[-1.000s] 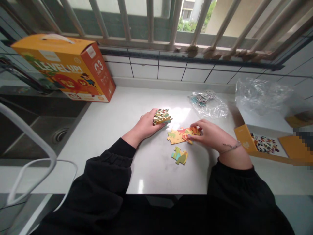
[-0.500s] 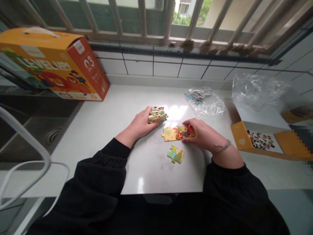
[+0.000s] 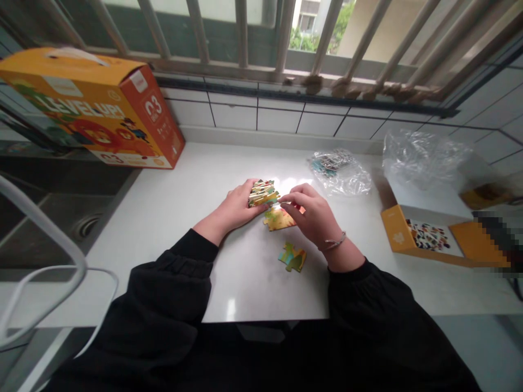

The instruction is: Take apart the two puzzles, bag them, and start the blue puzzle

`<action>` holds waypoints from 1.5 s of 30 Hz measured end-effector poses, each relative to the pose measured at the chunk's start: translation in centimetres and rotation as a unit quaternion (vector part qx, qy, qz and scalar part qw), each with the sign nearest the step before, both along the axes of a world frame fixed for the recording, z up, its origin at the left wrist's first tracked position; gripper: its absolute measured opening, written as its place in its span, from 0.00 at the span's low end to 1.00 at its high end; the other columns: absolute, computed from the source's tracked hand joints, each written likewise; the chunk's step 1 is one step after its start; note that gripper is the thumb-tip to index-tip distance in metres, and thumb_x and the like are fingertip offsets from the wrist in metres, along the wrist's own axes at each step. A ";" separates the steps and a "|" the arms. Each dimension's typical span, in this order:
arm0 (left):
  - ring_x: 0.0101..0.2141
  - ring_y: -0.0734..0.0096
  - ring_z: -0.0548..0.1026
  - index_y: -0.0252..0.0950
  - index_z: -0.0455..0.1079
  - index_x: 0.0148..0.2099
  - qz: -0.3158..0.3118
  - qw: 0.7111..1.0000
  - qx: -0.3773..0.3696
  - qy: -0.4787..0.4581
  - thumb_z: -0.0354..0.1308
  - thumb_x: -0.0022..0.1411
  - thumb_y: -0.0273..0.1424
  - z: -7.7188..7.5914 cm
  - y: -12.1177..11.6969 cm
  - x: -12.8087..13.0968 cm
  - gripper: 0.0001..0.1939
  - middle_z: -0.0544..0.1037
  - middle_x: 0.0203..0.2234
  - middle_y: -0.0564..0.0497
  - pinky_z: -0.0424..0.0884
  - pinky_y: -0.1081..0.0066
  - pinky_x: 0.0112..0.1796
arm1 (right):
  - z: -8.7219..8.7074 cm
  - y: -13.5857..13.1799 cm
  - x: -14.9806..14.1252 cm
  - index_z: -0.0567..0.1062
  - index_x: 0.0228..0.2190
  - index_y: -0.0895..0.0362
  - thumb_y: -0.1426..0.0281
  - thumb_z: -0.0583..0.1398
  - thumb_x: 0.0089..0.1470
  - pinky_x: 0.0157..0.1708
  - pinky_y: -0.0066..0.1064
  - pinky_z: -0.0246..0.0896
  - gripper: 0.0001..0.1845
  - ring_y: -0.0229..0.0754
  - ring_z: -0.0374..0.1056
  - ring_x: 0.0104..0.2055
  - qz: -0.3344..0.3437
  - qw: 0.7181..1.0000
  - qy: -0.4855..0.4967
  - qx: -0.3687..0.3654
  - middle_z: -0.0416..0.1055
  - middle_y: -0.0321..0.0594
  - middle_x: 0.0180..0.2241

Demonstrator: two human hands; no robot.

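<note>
My left hand (image 3: 237,206) is wrapped around a stack of jigsaw puzzle pieces (image 3: 263,193), their edges facing up. My right hand (image 3: 312,215) is at the right side of this stack, thumb and index finger pinched close together; what lies between the fingertips, if anything, cannot be made out. Under its fingers, a yellow and red group of puzzle pieces (image 3: 280,219) lies flat on the counter, partly hidden by the hand. A single green, blue and orange puzzle piece (image 3: 293,257) lies apart, nearer to me.
An orange carton (image 3: 98,114) stands at the back left beside a dark sink (image 3: 49,218). A clear plastic bag (image 3: 343,171) with pieces in it lies at the back. To the right is an open yellow box (image 3: 396,234). A white cable-like tube (image 3: 61,234) curves at left.
My right hand has let go of the red piece at the group's right end and moved left to the stack. The left hand stays around the stack.
</note>
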State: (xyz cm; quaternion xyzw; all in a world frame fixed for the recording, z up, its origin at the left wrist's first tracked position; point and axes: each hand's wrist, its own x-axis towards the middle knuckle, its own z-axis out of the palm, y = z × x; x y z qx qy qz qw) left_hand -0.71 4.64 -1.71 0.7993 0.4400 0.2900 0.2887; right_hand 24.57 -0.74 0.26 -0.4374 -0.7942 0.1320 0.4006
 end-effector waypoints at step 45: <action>0.55 0.51 0.81 0.41 0.64 0.65 0.055 0.998 -0.023 -0.007 0.70 0.68 0.45 0.4 -0.4 -0.2 0.31 0.81 0.57 0.40 0.75 0.53 0.55 | 1.7 -0.7 4.4 0.77 0.47 0.48 0.48 0.76 0.53 0.49 0.45 0.84 0.27 0.47 0.82 0.46 0.064 0.826 0.422 -0.367 0.82 0.39 0.45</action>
